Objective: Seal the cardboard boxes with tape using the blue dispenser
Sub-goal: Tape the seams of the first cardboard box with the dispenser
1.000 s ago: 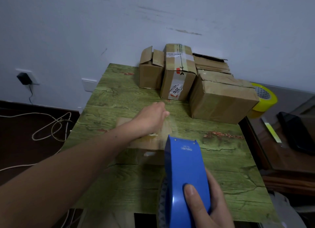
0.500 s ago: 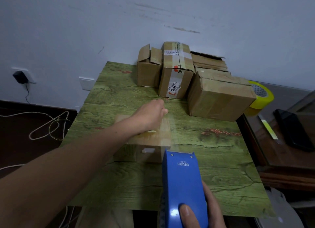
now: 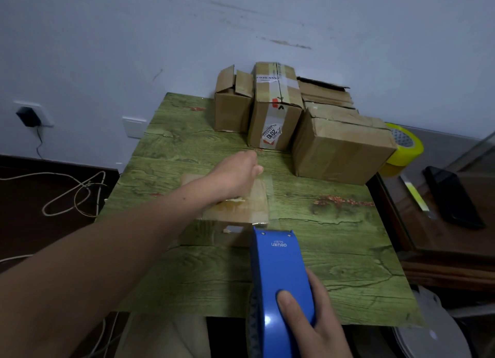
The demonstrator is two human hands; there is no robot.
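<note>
while left hand (image 3: 234, 174) rests on the box (image 3: 254, 205), grip unclear; right hand (image 3: 318, 328) clamps dispenser (image 3: 278, 272)

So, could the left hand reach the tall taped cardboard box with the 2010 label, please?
Probably yes: the left hand rests on the small flat cardboard box, and only bare green tabletop lies between it and the tall taped box.

Pulled by the right hand (image 3: 316, 328), the dispenser (image 3: 278, 285) slides down the frame, off the box (image 3: 238, 210) top to its near edge, leaving a clear tape strip (image 3: 268, 197) stretched behind it.
</note>
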